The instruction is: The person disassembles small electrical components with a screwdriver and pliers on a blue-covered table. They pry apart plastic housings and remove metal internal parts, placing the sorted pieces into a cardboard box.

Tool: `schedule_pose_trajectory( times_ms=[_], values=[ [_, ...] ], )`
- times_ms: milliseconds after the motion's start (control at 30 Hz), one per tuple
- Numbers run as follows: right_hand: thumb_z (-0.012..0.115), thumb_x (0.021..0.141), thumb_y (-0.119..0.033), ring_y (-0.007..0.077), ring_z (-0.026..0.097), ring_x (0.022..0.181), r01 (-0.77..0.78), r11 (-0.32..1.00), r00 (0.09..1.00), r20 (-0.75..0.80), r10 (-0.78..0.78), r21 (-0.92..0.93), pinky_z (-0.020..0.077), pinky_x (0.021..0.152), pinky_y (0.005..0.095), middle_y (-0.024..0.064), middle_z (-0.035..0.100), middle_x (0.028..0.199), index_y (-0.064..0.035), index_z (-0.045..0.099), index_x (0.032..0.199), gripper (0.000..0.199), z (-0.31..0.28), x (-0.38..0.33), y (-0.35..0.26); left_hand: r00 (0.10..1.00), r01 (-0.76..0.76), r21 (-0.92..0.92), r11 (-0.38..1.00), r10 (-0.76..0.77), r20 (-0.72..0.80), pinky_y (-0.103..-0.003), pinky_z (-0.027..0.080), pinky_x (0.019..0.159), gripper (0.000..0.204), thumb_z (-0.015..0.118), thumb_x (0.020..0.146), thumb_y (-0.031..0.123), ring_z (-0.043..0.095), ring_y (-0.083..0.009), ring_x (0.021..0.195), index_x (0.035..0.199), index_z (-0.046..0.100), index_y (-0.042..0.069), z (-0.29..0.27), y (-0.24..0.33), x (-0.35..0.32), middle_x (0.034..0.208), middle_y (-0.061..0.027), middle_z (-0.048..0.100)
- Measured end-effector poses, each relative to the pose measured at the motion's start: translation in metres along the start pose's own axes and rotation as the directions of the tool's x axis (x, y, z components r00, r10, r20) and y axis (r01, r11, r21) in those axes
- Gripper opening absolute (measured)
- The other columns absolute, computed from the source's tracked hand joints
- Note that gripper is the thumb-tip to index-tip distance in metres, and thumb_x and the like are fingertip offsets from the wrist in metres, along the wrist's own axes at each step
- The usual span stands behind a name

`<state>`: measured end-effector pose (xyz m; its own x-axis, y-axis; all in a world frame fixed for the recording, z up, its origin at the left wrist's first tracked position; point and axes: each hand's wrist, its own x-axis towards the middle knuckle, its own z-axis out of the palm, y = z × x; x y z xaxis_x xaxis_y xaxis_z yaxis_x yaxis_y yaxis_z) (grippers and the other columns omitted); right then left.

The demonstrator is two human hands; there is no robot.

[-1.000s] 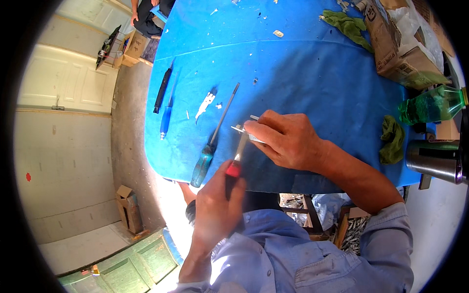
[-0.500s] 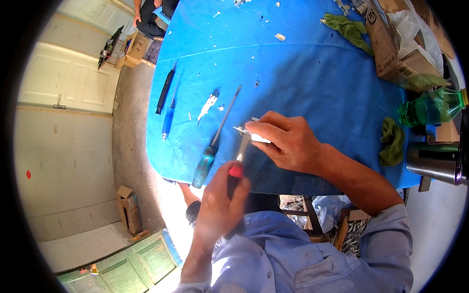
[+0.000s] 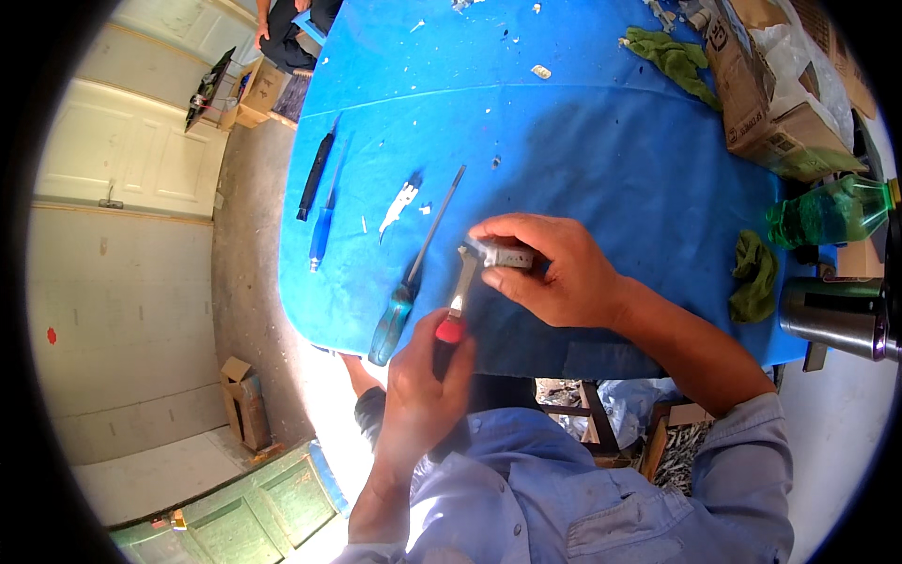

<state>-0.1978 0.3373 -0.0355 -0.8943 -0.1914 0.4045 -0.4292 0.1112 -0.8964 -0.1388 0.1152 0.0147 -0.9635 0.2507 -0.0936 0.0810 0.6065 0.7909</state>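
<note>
My right hand (image 3: 554,273) grips a small grey metal part (image 3: 503,254) just above the blue table (image 3: 601,150). My left hand (image 3: 423,390) is closed around the red and black handle of a screwdriver (image 3: 456,310), whose blade points up into the left end of the part. A long screwdriver with a teal handle (image 3: 406,291) lies on the table just left of both hands.
A blue pen-like tool (image 3: 322,235) and a black one (image 3: 315,174) lie at the table's left edge. A white scrap (image 3: 399,202) sits between them and the hands. Cardboard box (image 3: 770,103), green bottle (image 3: 827,211), green cloths (image 3: 754,273) and a steel cup (image 3: 836,315) stand at right.
Both hands stay together on the part and the screwdriver; the view has shifted slightly, and the blade stays at the part's end.
</note>
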Motion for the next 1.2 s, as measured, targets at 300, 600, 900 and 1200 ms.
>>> schedule_pose_trajectory(
  times_ms=[300,600,900,1200],
  values=[
    [0.066,0.098,-0.009,0.0097,0.064,0.084,-0.265,0.952,0.962,0.106,0.251,0.155,0.0522,0.071,0.028,0.0055,0.067,0.1,0.0008,0.063,0.13,0.033,-0.0038,-0.0017,0.0072,0.99,0.135,-0.06,0.989,-0.132,0.057,-0.027,0.052,0.076,0.028,0.068,0.101,0.013,0.065,-0.0104,0.085,0.125,0.062,-0.001,-0.0026,0.0022,0.0011,0.094,-0.0053,0.072],
    [0.063,0.099,-0.004,0.0116,0.068,0.085,-0.379,0.87,0.925,0.155,0.347,0.315,0.0554,0.074,0.029,0.0073,0.069,0.1,0.0009,0.062,0.125,0.027,-0.0029,0.0003,0.0045,0.998,0.054,-0.026,0.998,-0.054,0.025,-0.026,0.054,0.086,0.037,0.065,0.097,-0.002,0.067,-0.0112,0.095,0.133,0.059,-0.002,-0.0005,-0.005,-0.0003,0.106,-0.007,0.073],
    [0.069,0.096,-0.004,0.0128,0.07,0.08,-0.36,0.902,0.933,0.124,0.339,0.24,0.0553,0.073,0.0311,0.0084,0.071,0.086,0.0001,0.066,0.118,0.023,-0.004,0.0013,-0.0003,0.998,0.049,0.043,0.998,-0.047,-0.043,-0.041,0.057,0.09,0.04,0.067,0.092,-0.003,0.073,-0.0354,0.103,0.132,0.06,-0.005,0.0005,0.0015,0.001,0.113,-0.025,0.071],
    [0.069,0.096,-0.007,0.0145,0.072,0.077,-0.363,0.902,0.931,0.115,0.345,0.233,0.0555,0.07,0.0319,0.0102,0.073,0.085,0.0011,0.066,0.118,0.024,-0.0026,0.0003,-0.0002,0.981,-0.144,0.309,0.94,0.177,-0.083,-0.042,0.053,0.083,0.045,0.068,0.096,0.004,0.066,-0.0325,0.091,0.14,0.059,-0.003,0.0019,-0.0075,0.0034,0.104,-0.0196,0.067]
  ],
)
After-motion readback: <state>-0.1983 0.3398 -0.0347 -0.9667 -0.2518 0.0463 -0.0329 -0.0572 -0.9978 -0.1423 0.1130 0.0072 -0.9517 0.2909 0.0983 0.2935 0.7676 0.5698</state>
